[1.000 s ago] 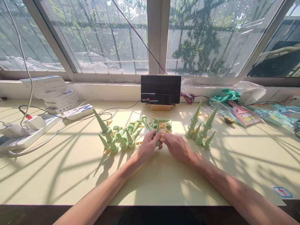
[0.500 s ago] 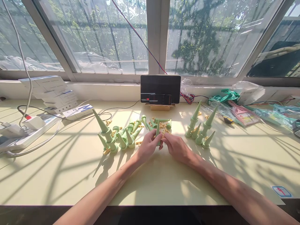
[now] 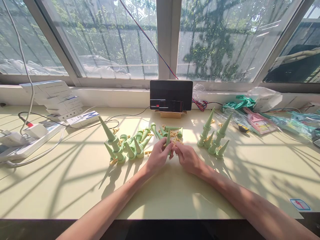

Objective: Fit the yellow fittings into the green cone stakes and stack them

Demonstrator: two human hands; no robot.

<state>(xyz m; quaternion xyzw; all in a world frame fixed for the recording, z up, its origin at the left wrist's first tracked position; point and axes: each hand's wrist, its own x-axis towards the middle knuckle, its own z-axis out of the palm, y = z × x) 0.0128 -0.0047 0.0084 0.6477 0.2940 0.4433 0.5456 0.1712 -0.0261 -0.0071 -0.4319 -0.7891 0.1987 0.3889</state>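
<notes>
A green cone-shaped plant watering spike (image 3: 168, 136) points upward in my left hand (image 3: 160, 153), whose fingers are closed round its lower part. Against its side, the fingertips of my right hand (image 3: 187, 156) are pinched together; what lies between them is too small to make out. Just behind my hands is a loose pile of green spikes (image 3: 173, 128) and small yellow valve pieces (image 3: 178, 141). More green spikes (image 3: 138, 148) stand and lie to the left, some with yellow pieces beside them. On the right, a group of green spikes (image 3: 220, 136) stands upright.
A black tablet (image 3: 171, 90) leans at the back, with a phone (image 3: 171, 106) before it on a cardboard stand (image 3: 170, 115). White boxes (image 3: 56, 100) and a power strip (image 3: 32, 143) with cables occupy the left. Plastic bags (image 3: 265, 98) and a pink item (image 3: 260, 121) lie at right.
My right hand has shifted very slightly at the side of the watering spike. My left hand and the spike stay almost in place.
</notes>
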